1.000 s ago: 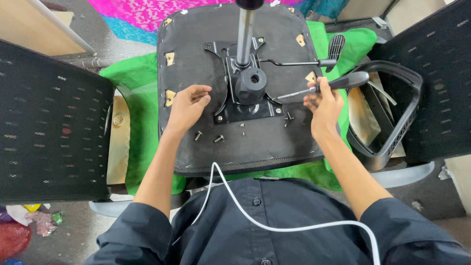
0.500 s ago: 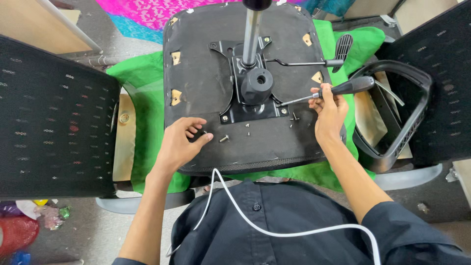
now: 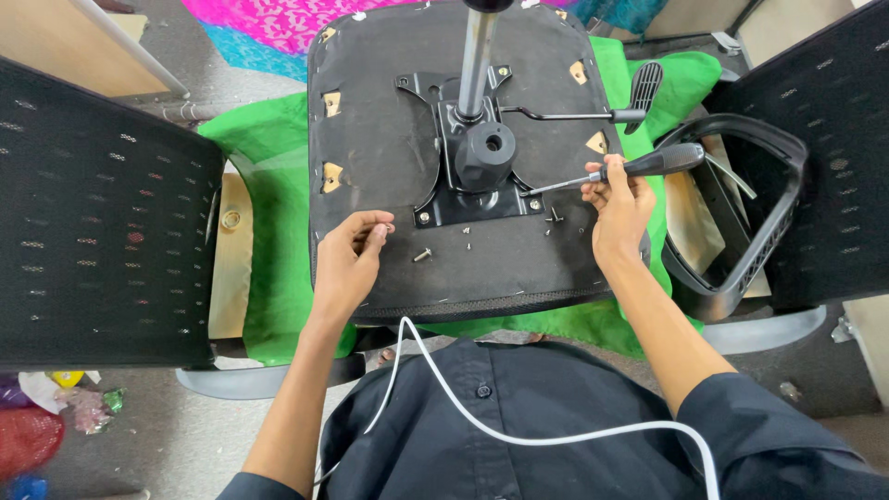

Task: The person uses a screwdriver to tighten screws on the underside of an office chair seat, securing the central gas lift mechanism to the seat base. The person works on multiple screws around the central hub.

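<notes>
Overhead, left hand (image 3: 347, 264) pinching a small screw (image 3: 390, 226); right hand (image 3: 619, 208) clamped around a screwdriver (image 3: 639, 168) above the chair seat (image 3: 389, 130).

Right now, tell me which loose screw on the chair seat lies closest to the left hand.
The screw lying on its side just right of the left hand. The other loose screws sit farther right, below the metal plate, nearer the screwdriver.

Left hand (image 3: 350, 262) pinches a small washer (image 3: 390, 227) at its fingertips; a screw (image 3: 422, 254) lies just beside them. Right hand (image 3: 619, 206) grips a screwdriver (image 3: 619, 171).
</notes>
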